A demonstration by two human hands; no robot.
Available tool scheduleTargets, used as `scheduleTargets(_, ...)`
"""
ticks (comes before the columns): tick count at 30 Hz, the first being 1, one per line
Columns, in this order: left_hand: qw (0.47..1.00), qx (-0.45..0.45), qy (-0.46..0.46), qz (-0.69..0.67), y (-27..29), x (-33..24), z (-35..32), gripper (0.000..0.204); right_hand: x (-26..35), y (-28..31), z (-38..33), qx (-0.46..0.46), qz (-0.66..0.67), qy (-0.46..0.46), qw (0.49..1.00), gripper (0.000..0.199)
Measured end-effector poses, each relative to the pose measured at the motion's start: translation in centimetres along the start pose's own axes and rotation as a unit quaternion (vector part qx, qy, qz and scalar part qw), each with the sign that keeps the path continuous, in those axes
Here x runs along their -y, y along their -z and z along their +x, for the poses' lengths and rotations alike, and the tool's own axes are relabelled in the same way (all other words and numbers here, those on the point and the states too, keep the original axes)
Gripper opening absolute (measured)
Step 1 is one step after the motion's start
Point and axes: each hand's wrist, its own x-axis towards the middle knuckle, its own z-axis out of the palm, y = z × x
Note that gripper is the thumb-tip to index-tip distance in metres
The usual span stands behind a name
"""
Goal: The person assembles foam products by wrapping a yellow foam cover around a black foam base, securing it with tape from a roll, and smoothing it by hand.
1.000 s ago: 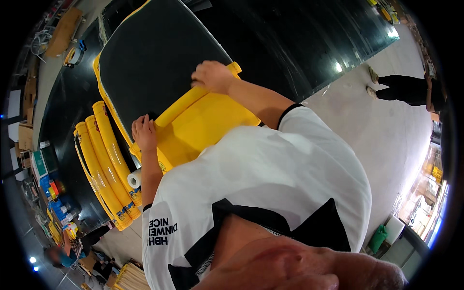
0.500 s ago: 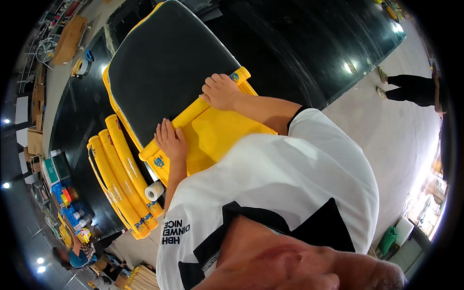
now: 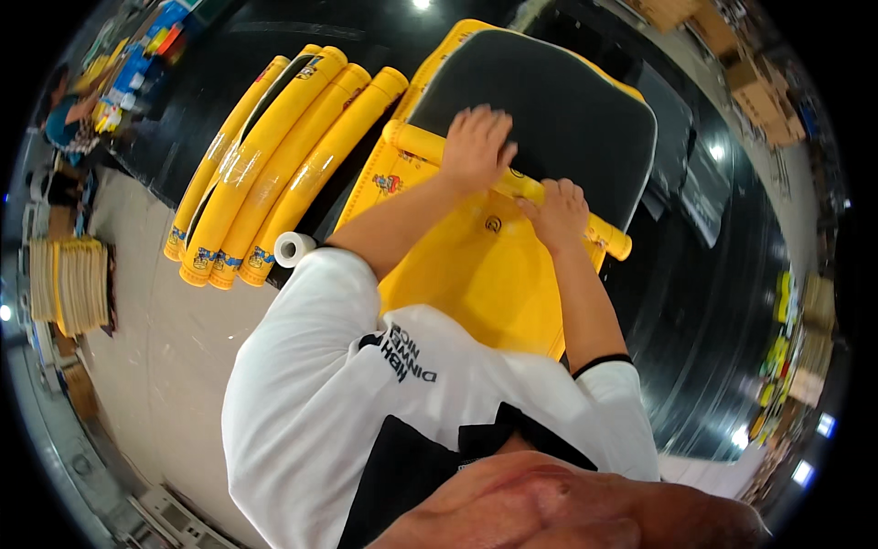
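Note:
A yellow printed sheet [image 3: 476, 284] with a dark underside [image 3: 540, 101] lies in front of me. Its near part is turned up into a yellow roll [image 3: 608, 236] that crosses the sheet at a slant. My left hand [image 3: 476, 154] rests on the left half of this roll, fingers stretched out and slightly blurred. To its right, my right hand [image 3: 560, 212] lies over the roll, fingers forward and thumb apart. Neither hand is wrapped around it. Beyond the roll, the dark face lies flat with a rounded far edge and a yellow border.
Several finished yellow rolls [image 3: 293, 160] lie side by side on the black table [image 3: 695, 320] at left. A white paper roll [image 3: 294, 249] stands near their front ends. Clear plastic sheeting [image 3: 704, 197] is at right. Another person [image 3: 69, 123] is at far left; cardboard boxes [image 3: 768, 96] are at far right.
My view has swung round. The roll has moved farther over the sheet, leaving less dark underside exposed. Both hands have come inward from the roll's ends, closer together.

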Motion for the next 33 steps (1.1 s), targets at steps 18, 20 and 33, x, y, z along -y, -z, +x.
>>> scheduleTargets(18,0.932,0.328,-0.151,-0.001,-1.0,3.0,5.9,0.055,-4.4,0.3,6.2,-0.091,-0.042,0.142,0.985,0.059)
scheduleTargets(20,0.930,0.338,-0.145,-0.002,0.3,2.1,3.4,0.050,-3.1,1.0,2.5,-0.096,-0.043,0.167,0.980,0.058)
scheduleTargets(33,0.966,-0.035,0.257,0.026,14.3,1.2,-23.7,0.075,-2.7,-3.9,-25.6,-0.172,0.014,-0.057,0.983,0.038)
